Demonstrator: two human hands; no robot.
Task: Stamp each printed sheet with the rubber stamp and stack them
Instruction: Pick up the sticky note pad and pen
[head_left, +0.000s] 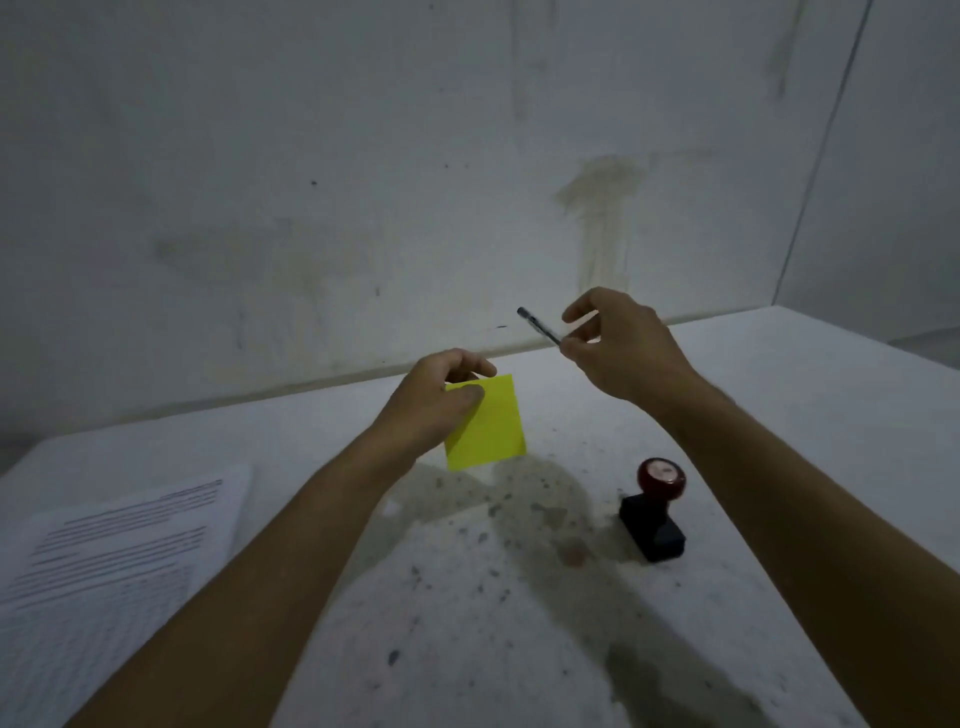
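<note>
A pile of printed sheets (109, 551) lies flat at the table's left front. The rubber stamp (655, 508), with a black base and a dark red knob, stands upright on the table at the right. My left hand (441, 400) pinches the top left corner of a yellow sticky-note pad (491, 428) and holds it above the table's middle. Up and to the right, my right hand (618, 345) holds a pen (540, 326) between thumb and fingers, its free end pointing up-left. Neither hand touches the stamp or the sheets.
The white table (519, 623) is speckled with dark stains. A stained grey wall (363, 182) runs close behind its far edge. The table's right corner (779, 309) ends near a wall seam.
</note>
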